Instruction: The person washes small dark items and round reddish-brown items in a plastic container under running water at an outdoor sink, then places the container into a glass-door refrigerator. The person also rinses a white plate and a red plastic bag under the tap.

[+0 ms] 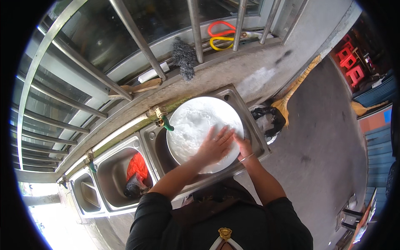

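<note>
A large round white dish (pixel 190 125), a plate or shallow basin, rests over a stainless steel sink (pixel 160 147). Wet, whitish streaks that look like water or suds cover its inner face. My left hand (pixel 215 144) lies flat on that face, towards the right side, with its fingers somewhat spread. At the right rim my right hand (pixel 243 147) grips the dish, its thumb close to the left fingertips. Just beyond the left rim is a tap with a green spout (pixel 167 123). The dish hides most of the sink bowl.
The neighbouring sink (pixel 109 172) holds a red plastic bag (pixel 137 167) and a dark item. Steel wool (pixel 183 57), a wooden-handled brush (pixel 137 89) and red-and-yellow loop handles (pixel 222 36) lie along the barred window sill. A lined bin (pixel 265 120) and a straw broom (pixel 284 104) stand right.
</note>
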A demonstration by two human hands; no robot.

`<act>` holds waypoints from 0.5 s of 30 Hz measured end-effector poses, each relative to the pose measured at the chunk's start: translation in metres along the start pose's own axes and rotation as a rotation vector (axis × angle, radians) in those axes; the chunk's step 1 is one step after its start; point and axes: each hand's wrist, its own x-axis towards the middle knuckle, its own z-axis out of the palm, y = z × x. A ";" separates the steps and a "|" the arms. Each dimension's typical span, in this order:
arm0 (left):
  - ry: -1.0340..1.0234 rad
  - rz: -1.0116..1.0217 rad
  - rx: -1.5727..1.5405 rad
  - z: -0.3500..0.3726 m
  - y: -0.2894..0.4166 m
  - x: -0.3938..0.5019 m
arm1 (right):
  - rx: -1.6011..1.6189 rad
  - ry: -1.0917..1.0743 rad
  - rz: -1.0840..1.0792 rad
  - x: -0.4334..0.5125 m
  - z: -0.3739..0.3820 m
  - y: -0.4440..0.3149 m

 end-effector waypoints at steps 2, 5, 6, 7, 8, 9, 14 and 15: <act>-0.011 0.001 -0.044 -0.008 -0.017 -0.015 | 0.046 0.010 -0.008 0.001 -0.002 -0.006; 0.070 -0.256 -0.192 -0.011 -0.036 -0.023 | 0.028 0.060 -0.048 0.002 -0.005 -0.014; 0.159 -0.423 -0.201 -0.009 -0.035 -0.020 | 0.003 0.061 -0.088 0.001 -0.006 -0.016; 0.164 -0.624 -0.206 -0.008 -0.030 -0.016 | 0.009 0.067 -0.087 0.001 -0.007 -0.017; 0.215 -0.566 -0.175 -0.005 -0.021 -0.008 | 0.004 0.064 -0.100 0.000 -0.007 -0.018; 0.141 -0.564 -0.148 -0.002 -0.011 0.003 | -0.008 0.046 -0.134 -0.001 -0.008 -0.018; 0.136 -0.097 -0.183 0.003 0.033 0.033 | -0.005 0.102 -0.198 -0.003 -0.012 -0.015; 0.125 -0.070 -0.173 0.005 0.032 0.033 | 0.047 0.086 -0.209 -0.003 -0.013 -0.015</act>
